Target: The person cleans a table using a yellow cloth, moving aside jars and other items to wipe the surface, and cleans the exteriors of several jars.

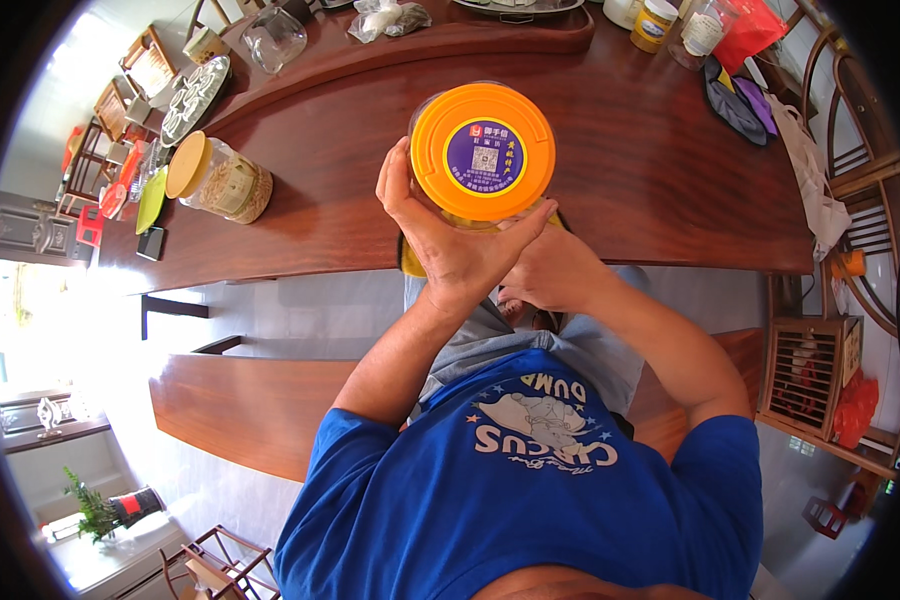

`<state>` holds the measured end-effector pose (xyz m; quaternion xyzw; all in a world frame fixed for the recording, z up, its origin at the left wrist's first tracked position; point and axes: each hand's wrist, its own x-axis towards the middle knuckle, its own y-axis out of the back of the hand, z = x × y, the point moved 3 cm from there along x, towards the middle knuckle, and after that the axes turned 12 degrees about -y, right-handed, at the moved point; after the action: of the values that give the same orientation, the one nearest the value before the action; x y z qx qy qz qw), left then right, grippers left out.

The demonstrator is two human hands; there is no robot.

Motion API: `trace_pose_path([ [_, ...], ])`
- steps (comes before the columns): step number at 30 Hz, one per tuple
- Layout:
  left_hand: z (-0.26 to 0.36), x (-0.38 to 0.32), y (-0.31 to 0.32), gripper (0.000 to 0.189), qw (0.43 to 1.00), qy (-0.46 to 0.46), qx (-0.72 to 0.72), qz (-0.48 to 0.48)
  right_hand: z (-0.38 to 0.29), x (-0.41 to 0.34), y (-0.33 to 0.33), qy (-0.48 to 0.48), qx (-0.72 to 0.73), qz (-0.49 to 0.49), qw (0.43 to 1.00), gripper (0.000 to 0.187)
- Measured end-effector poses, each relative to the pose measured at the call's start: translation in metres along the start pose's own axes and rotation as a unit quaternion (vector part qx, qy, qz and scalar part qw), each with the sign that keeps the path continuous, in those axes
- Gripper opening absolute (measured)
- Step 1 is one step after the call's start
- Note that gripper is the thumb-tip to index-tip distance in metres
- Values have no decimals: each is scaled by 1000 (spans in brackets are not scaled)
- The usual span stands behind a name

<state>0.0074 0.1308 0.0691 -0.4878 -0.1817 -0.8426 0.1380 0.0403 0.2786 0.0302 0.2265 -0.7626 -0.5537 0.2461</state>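
Observation:
My left hand (450, 240) is wrapped around the near side of a clear plastic jar with an orange screw lid (429, 142). The lid faces up toward me and bears a round purple label with writing and a printed code. Close beside it, my right hand (551, 266) is bent in below the jar, against the left hand's thumb side. Its fingertips are hidden, so whether they grip anything cannot be told. Part of a yellow cloth with dark edging (412, 259) shows beneath the jar at the table's front edge.
A jar with a tan lid (229, 184) lies tilted in view on the wooden table (660, 165). A phone (151, 244), green tray (151, 201) and cup tray (195, 101) are leftward. Folded cloths (735, 105) and more jars (652, 26) stand right. A bench (255, 412) is behind me.

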Motion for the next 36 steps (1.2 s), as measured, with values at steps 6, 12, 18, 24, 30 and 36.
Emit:
trace_pose_path([
  [6, -2, -2, -6, 137, 999, -1, -35, 5, 24, -47, 16, -14, -94, 8, 995, 52],
  [12, 3, 4, -10, 132, 999, 2, -34, -9, 51, -85, 36, -18, -116, 27, 993, 51],
  [18, -6, 38, -17, 106, 913, 273, -274, -131, 85, -128, 54, -61, -114, 40, 991, 55],
  [24, -33, 50, -46, 72, 719, 400, -548, -148, 147, -182, 81, -229, -109, 72, 965, 50],
  [30, -48, 71, -64, 88, 574, 442, -676, -138, 207, -222, 83, -346, -141, 129, 919, 48],
  [36, -38, 89, -79, 97, 486, 433, -739, -172, 252, -259, 80, -455, -148, 196, 856, 51],
])
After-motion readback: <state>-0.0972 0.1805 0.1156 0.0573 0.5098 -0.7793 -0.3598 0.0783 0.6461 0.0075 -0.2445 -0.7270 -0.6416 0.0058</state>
